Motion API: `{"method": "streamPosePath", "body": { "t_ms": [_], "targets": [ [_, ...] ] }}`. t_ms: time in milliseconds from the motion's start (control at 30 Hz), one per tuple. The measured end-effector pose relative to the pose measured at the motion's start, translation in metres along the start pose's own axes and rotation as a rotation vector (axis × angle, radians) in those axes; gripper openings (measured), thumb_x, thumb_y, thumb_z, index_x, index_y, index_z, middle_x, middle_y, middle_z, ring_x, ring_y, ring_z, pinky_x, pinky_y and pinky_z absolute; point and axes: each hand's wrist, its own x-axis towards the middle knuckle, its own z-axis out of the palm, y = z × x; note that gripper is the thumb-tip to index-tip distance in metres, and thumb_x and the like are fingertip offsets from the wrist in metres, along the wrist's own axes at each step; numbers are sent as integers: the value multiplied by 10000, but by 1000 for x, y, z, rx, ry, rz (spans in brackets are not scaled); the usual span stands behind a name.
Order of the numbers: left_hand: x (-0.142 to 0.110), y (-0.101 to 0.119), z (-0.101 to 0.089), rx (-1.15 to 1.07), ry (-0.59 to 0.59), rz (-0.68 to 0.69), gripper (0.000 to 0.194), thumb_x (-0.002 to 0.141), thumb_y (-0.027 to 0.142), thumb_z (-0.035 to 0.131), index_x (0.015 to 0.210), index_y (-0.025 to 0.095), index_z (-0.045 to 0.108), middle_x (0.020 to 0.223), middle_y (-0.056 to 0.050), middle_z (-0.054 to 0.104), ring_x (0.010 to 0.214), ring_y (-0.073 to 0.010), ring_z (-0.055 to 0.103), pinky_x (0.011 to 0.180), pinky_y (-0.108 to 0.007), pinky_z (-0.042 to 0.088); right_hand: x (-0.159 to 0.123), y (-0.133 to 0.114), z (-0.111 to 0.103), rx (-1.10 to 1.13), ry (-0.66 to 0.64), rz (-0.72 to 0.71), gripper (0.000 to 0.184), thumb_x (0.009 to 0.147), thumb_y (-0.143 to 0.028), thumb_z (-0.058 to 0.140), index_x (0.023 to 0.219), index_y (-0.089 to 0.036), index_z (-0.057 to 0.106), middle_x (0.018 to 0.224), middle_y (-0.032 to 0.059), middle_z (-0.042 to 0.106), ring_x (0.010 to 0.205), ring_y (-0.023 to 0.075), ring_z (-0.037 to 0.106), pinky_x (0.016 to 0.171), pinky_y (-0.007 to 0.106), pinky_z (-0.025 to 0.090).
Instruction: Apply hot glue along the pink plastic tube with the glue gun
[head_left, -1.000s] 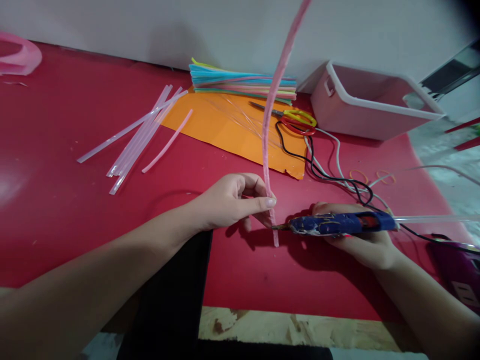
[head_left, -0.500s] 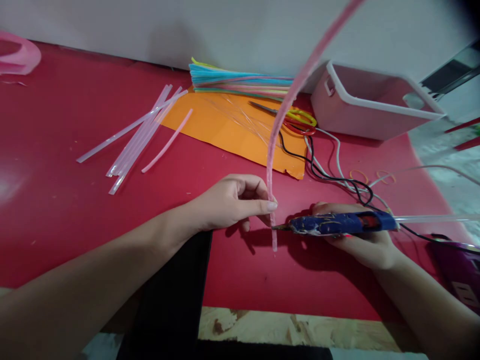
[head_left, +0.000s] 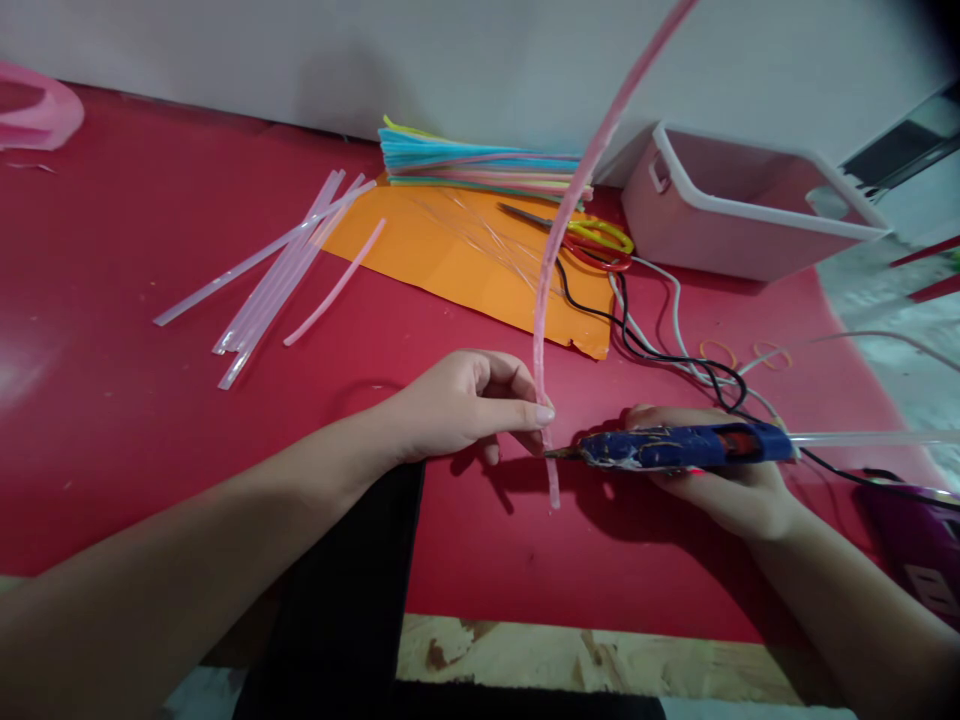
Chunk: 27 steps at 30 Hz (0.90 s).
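Stem point(head_left: 553, 240) between hands point(head_left: 457, 405), perhaps against nozzle point(head_left: 565, 454)

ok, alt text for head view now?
Left hand pinches a long fuzzy pink stem; right hand holds a blue glue gun, its nozzle near the stem's lower end. Beyond on the red table: yellow-and-red scissors, orange paper, pink plastic bin.

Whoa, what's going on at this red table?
Someone's left hand is pinching a long pink pipe cleaner near its bottom end. Their right hand holds a blue glue gun, and its tip seems to touch the pipe cleaner just below the pinch. Farther back lie scissors, orange paper and more pipe cleaners.
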Motion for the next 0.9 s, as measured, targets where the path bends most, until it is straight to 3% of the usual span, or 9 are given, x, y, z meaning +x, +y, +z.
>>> {"method": "streamPosePath", "body": {
  "t_ms": [300, 467, 733, 900],
  "targets": [
    [1, 0, 1, 10, 12, -37, 206, 879, 70, 757, 725, 150, 645, 691, -12, 764, 431, -66, 601, 414, -162, 475, 1, 0, 1, -7, -8, 2, 324, 963, -528, 740, 859, -229, 807, 730, 70, 782, 596, 207, 718, 543, 290, 565],
    [2, 0, 1, 9, 6, -56, 218, 882, 48, 753, 722, 148, 645, 678, -9, 762, 419, -68, 606, 404, -160, 486, 1, 0, 0, -46, 38, 3, 348, 922, -544, 782, 799, -219, 799, 666, 57, 729, 559, 196, 654, 521, 299, 536],
    [2, 0, 1, -19, 0, -56, 251, 900, 16, 733, 702, 144, 646, 659, -3, 756, 389, -68, 603, 369, -157, 467, 1, -3, 0, -32, 42, 44, 320, 877, -538, 834, 807, -227, 805, 713, 59, 761, 588, 203, 679, 545, 302, 557],
    [2, 1, 3, -50, 40, -60, 263, 930, 16, 703, 719, 149, 617, 650, 0, 738, 380, -63, 578, 381, -164, 466, -10, 12, -4, -31, 115, 118, 300, 838, -524, 875, 845, -230, 816, 725, 52, 767, 585, 203, 684, 528, 300, 568]
  ]
}}
